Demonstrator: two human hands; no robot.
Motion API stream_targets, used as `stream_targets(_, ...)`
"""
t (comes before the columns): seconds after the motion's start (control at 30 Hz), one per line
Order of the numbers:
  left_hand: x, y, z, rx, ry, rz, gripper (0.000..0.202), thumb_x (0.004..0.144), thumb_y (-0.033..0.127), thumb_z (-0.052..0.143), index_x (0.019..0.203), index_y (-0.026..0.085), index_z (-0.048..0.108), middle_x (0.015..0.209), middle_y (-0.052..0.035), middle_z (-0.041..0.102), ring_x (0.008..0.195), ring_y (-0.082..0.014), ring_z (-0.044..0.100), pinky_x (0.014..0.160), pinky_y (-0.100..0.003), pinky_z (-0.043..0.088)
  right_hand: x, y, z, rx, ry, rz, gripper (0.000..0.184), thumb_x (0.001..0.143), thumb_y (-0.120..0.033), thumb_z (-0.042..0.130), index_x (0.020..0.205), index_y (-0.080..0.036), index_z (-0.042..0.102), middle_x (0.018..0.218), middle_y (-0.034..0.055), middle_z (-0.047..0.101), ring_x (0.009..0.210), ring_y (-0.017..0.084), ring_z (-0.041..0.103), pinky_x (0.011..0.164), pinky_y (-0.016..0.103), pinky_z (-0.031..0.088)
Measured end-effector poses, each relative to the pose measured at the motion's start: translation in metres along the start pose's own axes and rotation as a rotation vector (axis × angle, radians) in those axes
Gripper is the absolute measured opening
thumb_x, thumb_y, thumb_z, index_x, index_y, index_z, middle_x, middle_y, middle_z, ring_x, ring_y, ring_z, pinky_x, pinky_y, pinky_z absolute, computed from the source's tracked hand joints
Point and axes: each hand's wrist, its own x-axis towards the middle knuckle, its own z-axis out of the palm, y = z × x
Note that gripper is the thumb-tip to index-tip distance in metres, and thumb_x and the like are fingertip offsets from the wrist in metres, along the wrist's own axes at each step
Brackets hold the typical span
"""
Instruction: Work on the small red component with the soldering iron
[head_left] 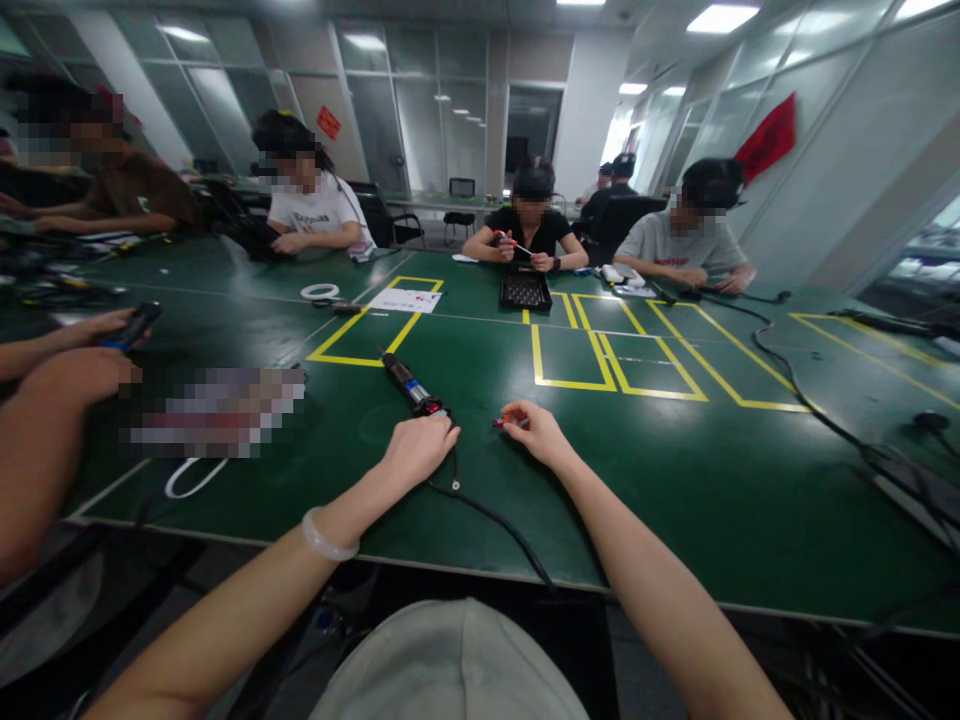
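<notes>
My left hand (421, 447) is closed at the rear end of a black electric screwdriver (409, 385), which has a blue and silver band and a red part near my fingers. The screwdriver lies slanted on the green table, its thin tip pointing away and to the left. From the rear end a black cord (502, 525) runs toward the table's near edge. Beside it hangs a thin wire with a small ring terminal (455, 485). Apart from the screwdriver, to its right, my right hand (534, 432) pinches a small red piece (499, 424), mostly hidden by the fingers.
Yellow tape outlines (574, 385) mark the green table (465, 350). A white paper (405, 300), a white tape roll (320, 292) and a black tray (525, 291) lie farther off. Cables (772, 350) cross the right side. Left, another person's hand (94, 375) is near a dark tool (139, 325). Several people sit around.
</notes>
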Motion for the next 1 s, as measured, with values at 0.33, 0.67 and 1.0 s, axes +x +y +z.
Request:
stream_targets(0.33,-0.02,0.035,0.004,-0.203,-0.021,0.38,0.036,0.093,0.042,0.038,0.081,0.019,0.063,0.085,-0.01,0.067,0.08,-0.0226,0.062,0.07,-0.03,0.043,-0.003,-0.004,-0.002,0.027,-0.068,-0.014,0.014,0.075,-0.018,0.06,0.088,-0.017,0.061,0.075,0.0006,0.062,0.065,0.013,0.055,0.065,0.026,0.045)
stream_targets(0.67,-0.021,0.033,0.004,-0.171,-0.013,0.415,0.038,0.094,0.041,0.035,0.084,0.019,0.064,0.087,-0.0095,0.067,0.081,-0.0216,0.062,0.069,-0.028,0.043,-0.004,-0.008,-0.003,-0.033,-0.121,-0.116,0.012,0.076,-0.019,0.065,0.088,-0.017,0.064,0.081,0.002,0.06,0.067,0.013,0.054,0.065,0.026,0.044)
stream_targets(1.0,-0.023,0.035,0.003,-0.105,0.024,0.423,0.037,0.095,0.04,0.036,0.083,0.018,0.063,0.085,-0.0057,0.068,0.081,-0.0182,0.063,0.067,-0.026,0.043,-0.005,-0.006,0.001,0.055,-0.126,-0.015,0.014,0.078,-0.023,0.064,0.088,-0.014,0.066,0.071,0.0004,0.064,0.06,0.011,0.053,0.058,0.023,0.041)
